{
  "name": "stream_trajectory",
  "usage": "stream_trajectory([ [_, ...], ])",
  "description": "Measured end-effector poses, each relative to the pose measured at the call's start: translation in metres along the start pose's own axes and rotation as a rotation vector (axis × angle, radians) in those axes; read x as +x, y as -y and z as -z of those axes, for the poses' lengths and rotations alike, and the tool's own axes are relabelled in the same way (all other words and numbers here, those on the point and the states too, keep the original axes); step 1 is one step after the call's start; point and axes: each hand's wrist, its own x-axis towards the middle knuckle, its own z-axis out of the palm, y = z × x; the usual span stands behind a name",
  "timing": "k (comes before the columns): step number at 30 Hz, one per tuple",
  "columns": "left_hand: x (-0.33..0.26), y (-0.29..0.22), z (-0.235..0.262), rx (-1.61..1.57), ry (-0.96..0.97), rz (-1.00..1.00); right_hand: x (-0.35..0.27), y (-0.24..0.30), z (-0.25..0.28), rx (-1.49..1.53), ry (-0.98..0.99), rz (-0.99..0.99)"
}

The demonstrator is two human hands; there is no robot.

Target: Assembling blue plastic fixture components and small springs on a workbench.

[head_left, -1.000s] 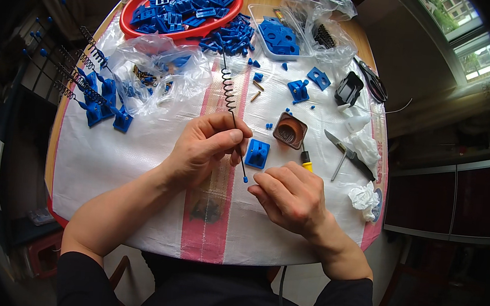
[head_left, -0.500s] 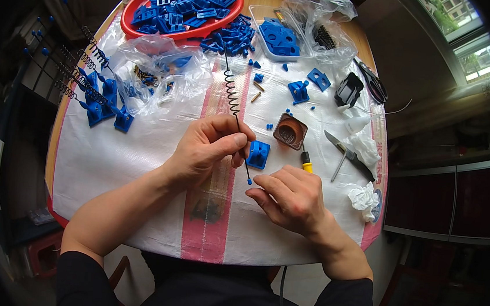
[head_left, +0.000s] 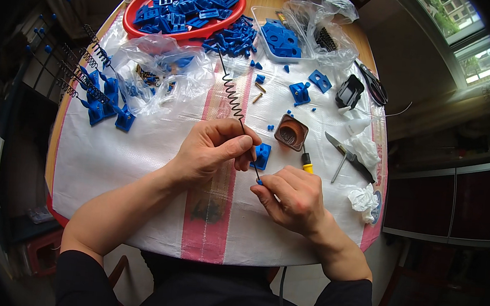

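Note:
Between thumb and fingers, my left hand pinches the straight part of a black wire with a coiled spring section, whose coils stretch away above the hand. A small blue tip sits on the wire's near end. My right hand is closed with thumb and forefinger at that tip, partly covering it. Just beyond the fingers lies a square blue base, partly hidden by my left hand. A small brown-lined square cup stands beyond my right hand, beside a yellow-and-black handle.
Blue plastic parts fill a red basin and a clear tub. Left are blue bases with springs and a plastic bag. Right lie a knife, scissors and crumpled tissue. Two brass pins lie mid-table.
The wire's lower end has shifted right, to my right fingertips, which now close on the blue tip. My left hand has moved slightly right, and the coil leans more.

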Motion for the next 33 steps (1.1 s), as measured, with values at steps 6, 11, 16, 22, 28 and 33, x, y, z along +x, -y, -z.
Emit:
stream_trajectory([
  [6,-0.002,0.004,0.005,-0.021,-0.014,0.03,0.001,-0.002,0.005,0.039,-0.058,-0.01],
  [11,-0.001,0.004,0.005,-0.158,0.027,-0.001,0.003,0.001,0.009,0.07,-0.05,0.03],
  [16,0.0,0.001,0.007,-0.18,0.101,0.021,0.003,-0.001,0.01,0.065,-0.062,0.055],
  [22,-0.006,-0.007,0.005,-0.235,0.395,0.24,0.006,-0.005,0.004,-0.046,-0.341,-0.004],
  [28,-0.007,-0.016,0.003,-0.168,0.623,0.398,0.005,-0.005,0.007,-0.11,-0.278,-0.011],
  [33,-0.006,-0.018,0.002,-0.177,0.615,0.393,0.004,-0.01,0.008,-0.139,-0.212,0.039],
])
